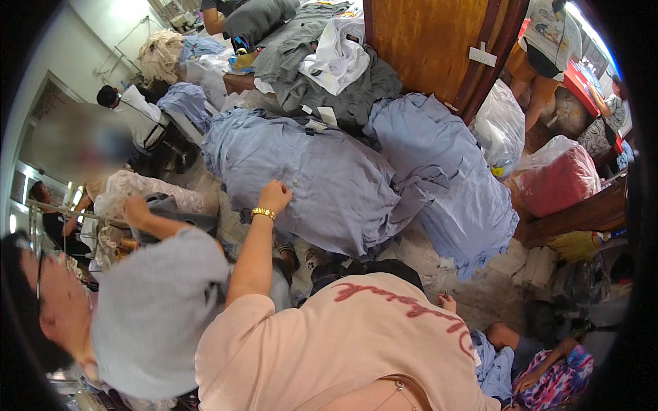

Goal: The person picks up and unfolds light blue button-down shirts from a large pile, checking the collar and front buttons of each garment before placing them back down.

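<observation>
A large heap of blue-grey shirts [308,178] lies in front of me. My left hand [276,196], below a gold bracelet [263,214], rests at the near side of this heap. Its fingers are curled together on the cloth, beside small pale buttons. Down at my right side, my right hand [447,303] shows only in part past my pink shirt [343,335]. Its fingers are closed round a small dark thing whose kind I cannot make out. White tags [327,116] lie on top of the heap.
A second blue heap [445,164] spills to the floor on the right. Grey garments [295,61] pile up behind. A wooden panel [425,48] stands at the back. A co-worker in grey [157,308] is close at my left; another person [555,370] is at lower right.
</observation>
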Available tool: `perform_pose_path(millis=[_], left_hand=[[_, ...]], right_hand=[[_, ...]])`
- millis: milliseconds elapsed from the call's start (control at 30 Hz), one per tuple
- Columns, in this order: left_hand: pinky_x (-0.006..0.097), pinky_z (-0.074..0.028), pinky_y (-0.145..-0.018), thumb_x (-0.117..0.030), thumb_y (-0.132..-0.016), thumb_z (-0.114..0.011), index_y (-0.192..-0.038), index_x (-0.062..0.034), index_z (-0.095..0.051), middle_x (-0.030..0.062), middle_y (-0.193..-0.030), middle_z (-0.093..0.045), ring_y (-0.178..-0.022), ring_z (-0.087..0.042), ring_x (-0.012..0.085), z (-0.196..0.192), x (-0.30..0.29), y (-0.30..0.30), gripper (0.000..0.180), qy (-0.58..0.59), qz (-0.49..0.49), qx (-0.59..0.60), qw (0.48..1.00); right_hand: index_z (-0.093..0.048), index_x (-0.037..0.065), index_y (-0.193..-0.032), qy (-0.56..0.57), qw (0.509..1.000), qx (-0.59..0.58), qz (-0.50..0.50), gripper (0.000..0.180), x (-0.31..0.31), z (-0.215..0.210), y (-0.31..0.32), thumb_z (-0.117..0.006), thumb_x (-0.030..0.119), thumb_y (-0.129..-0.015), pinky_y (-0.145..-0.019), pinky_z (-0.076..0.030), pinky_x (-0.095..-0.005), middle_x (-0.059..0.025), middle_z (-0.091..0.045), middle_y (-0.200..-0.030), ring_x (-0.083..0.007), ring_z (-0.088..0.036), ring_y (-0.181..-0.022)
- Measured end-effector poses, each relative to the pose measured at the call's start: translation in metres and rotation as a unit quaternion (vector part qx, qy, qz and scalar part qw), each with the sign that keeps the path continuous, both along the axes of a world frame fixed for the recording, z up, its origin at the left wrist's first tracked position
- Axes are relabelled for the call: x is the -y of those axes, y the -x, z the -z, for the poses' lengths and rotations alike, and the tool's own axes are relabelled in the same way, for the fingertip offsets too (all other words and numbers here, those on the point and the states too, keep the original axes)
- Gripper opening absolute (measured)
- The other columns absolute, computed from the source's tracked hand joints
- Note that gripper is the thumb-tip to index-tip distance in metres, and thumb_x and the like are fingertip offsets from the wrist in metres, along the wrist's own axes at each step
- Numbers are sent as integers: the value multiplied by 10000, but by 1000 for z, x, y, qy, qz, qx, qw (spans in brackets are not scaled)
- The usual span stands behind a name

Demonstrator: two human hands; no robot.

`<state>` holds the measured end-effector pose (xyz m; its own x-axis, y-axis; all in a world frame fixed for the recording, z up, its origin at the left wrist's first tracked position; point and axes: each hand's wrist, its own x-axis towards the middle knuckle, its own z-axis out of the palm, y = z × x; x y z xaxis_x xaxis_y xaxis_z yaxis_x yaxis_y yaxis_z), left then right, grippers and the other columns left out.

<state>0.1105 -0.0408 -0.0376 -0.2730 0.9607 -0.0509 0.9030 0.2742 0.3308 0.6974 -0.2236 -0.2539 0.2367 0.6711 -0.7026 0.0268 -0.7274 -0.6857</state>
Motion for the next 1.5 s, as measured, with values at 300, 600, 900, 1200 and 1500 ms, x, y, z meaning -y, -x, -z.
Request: perform_pose_path(millis=[300, 600, 900, 1200, 1500], left_hand=[[359, -456, -651, -242, -752, -609, -782, -20, -633, 145, -768, -629, -724, -601, 279, 0, 1, 16, 226, 26, 20, 28, 999], [359, -454, -644, -256, -777, -589, -810, -26, -633, 127, -724, -630, -683, -600, 264, 0, -2, 15, 236, 43, 38, 41, 998], [387, -449, -672, -248, -758, -590, -760, -27, -628, 164, -749, -618, -725, -593, 309, -5, -5, 26, 225, 79, 67, 75, 992], [325, -459, -592, -219, -781, -580, -773, -15, -617, 113, -708, -631, -641, -598, 227, 1, -8, 54, 207, 101, 119, 156, 975], [312, -462, -566, -196, -804, -559, -796, 1, -594, 104, -702, -630, -629, -617, 188, -9, -26, 66, 200, 103, 222, 230, 942]], right_hand=[[-499, 39, -876, 16, 999, 19, -25, 121, 5, -2, 4, -532, 123, -796, -301, -355, -310, -52, -500, -631, -160, -451, -395], [-497, 61, -864, 12, 998, -24, -53, 92, -37, 24, 27, -527, 113, -794, -301, -352, -302, -47, -487, -581, -164, -442, -367], [-522, 45, -844, -63, 996, 3, -70, 115, -90, 8, 61, -563, 130, -779, -387, -346, -249, -27, -509, -620, -121, -444, -460], [-471, -20, -1107, -255, 912, 200, -252, 331, -130, -110, 174, -531, 127, -816, -820, -411, -304, -157, -551, -1033, -228, -531, -949], [-487, 8, -1012, -396, 789, 226, -413, 260, -147, -208, 399, -535, 162, -808, -738, -437, -376, -163, -523, -918, -312, -533, -860]])
